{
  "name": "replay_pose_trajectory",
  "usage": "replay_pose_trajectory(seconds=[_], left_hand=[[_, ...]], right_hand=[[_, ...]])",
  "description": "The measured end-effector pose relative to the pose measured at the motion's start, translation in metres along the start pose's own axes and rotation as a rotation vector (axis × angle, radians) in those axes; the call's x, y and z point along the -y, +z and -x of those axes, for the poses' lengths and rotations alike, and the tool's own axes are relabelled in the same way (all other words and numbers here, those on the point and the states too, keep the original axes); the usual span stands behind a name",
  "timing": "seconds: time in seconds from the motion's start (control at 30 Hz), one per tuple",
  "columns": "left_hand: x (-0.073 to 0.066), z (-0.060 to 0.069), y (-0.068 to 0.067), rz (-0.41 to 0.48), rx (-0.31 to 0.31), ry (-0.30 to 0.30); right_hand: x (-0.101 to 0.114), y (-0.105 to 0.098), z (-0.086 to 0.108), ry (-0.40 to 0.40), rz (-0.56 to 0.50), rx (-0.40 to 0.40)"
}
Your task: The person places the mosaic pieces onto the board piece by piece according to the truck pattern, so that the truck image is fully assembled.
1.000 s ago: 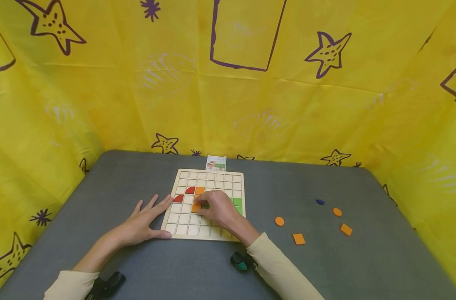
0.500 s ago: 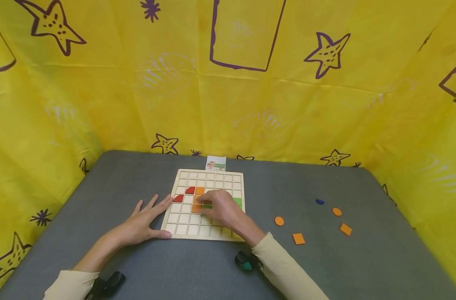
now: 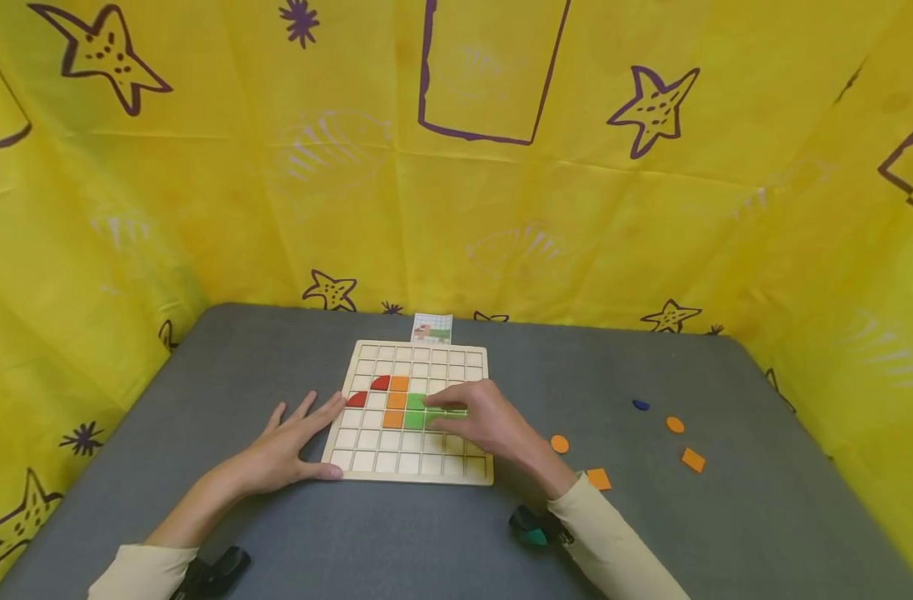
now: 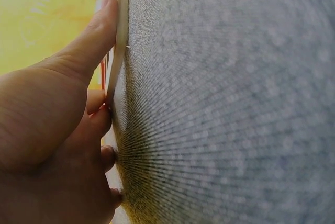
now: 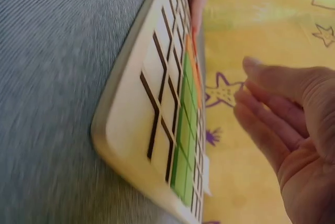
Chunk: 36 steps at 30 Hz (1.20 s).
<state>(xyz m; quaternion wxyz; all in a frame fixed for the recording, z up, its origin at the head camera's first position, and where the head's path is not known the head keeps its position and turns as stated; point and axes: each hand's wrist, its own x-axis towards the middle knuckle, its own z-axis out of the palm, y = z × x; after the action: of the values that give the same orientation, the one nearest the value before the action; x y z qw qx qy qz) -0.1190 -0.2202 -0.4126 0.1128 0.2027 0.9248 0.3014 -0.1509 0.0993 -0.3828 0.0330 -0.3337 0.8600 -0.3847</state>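
Observation:
A wooden grid board [image 3: 385, 459] lies on the table, with two red quarter-circle tiles [image 3: 356, 400], a column of orange square tiles [image 3: 395, 401] and rows of green square tiles [image 3: 415, 419] set in its cells. My left hand [image 3: 280, 454] has its fingers spread, touching the board's left edge; the thumb rests at the near left corner. Over the right part of the green rows hovers my right hand [image 3: 494, 421], covering some of them. The right wrist view shows that hand [image 5: 293, 119] apart from the board, with nothing between its relaxed thumb and fingers.
A printed pattern card [image 3: 431, 328] lies at the board's far edge. To the right are orange round tiles [image 3: 675, 425], orange square tiles [image 3: 693, 460] and a blue half-round tile [image 3: 641, 405]. Yellow cloth [image 3: 456, 217] hangs behind the grey table [image 3: 336, 542].
My right hand has moved to the right across the board, uncovering green tiles beside the orange column. The left hand has kept its place.

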Motion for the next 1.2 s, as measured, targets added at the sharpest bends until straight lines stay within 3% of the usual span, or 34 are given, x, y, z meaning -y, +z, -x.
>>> replay_pose_trajectory(seconds=[0.43,0.67,1.2], left_hand=[[-0.004,-0.001,-0.005,0.008,0.011,-0.014],[-0.005,0.0,-0.004,0.008,0.018,-0.015],[-0.001,0.001,0.0,-0.004,0.007,-0.015]], right_hand=[[-0.019,-0.039,0.043,0.032,-0.073,-0.048],[-0.044,-0.059,0.074,0.121,-0.114,-0.089],[-0.075,-0.082,0.133,0.225,-0.185,-0.085]])
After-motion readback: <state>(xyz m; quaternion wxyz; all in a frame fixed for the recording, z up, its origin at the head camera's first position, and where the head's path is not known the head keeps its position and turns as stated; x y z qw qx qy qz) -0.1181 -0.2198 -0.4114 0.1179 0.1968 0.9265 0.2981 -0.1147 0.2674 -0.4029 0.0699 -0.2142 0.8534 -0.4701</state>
